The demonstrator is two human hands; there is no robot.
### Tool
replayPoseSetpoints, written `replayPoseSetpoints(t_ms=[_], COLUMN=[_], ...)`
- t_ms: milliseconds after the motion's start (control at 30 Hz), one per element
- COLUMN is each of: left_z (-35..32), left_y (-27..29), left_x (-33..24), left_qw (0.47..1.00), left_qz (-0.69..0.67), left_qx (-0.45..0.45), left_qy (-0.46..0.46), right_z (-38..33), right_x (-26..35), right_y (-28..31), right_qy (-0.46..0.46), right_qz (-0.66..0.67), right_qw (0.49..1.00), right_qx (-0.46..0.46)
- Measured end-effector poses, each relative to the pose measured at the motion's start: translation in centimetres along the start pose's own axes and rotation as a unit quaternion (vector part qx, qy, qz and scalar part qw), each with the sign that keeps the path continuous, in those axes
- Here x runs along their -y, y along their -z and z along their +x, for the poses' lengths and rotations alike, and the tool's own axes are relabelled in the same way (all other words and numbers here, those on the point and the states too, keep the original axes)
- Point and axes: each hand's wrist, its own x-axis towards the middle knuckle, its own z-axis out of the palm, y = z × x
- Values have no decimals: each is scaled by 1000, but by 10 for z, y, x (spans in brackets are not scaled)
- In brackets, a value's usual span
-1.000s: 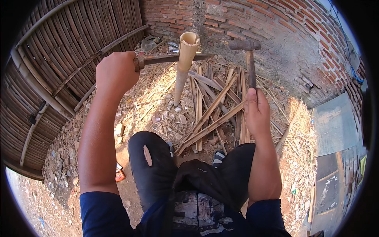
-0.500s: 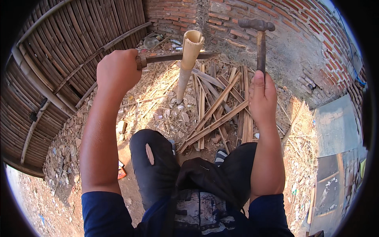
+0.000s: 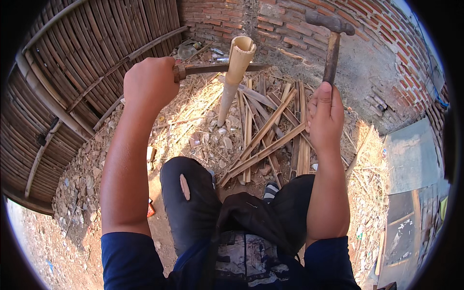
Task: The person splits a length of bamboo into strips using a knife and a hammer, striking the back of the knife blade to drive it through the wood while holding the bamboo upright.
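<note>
My left hand (image 3: 151,83) is closed round the wooden handle of a machete (image 3: 205,69), its dark blade pointing right. The blade meets a hollow bamboo tube (image 3: 234,72) that stands nearly upright on the ground, leaning a little right. Part of the blade is hidden at the tube; whether it sits in a split or passes behind, I cannot tell. The tube's open top rim looks jagged. In my right hand (image 3: 325,116) a hammer (image 3: 330,58) is held up by its wooden handle, thumb along the shaft, its metal head apart from tube and blade.
Split bamboo strips (image 3: 270,130) lie crossed in a pile between tube and right hand. Rubble and straw (image 3: 198,125) cover the ground. A bamboo-slat wall (image 3: 92,63) stands left, a brick wall (image 3: 290,34) behind, grey sheets (image 3: 411,159) at the right. My knees (image 3: 188,203) are bent below.
The hammer has shifted right and slightly up, and its head now tilts more to the right. My left hand, the machete and the bamboo tube's top have moved slightly right.
</note>
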Motion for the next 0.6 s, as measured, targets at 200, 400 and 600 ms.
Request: replayPoseSetpoints(t_ms=[200, 400, 600], left_z=[5, 1, 7], left_y=[3, 6, 7], left_x=[-4, 2, 1], left_qw=[1000, 1000, 1000], left_qz=[8, 18, 11], left_qx=[8, 18, 13], left_qy=[-1, 8, 0], right_z=[2, 9, 2], right_x=[-49, 4, -41], right_y=[-24, 0, -22], right_qy=[24, 8, 48], right_qz=[-292, -66, -253], right_qw=[949, 997, 963], right_qx=[117, 31, 76])
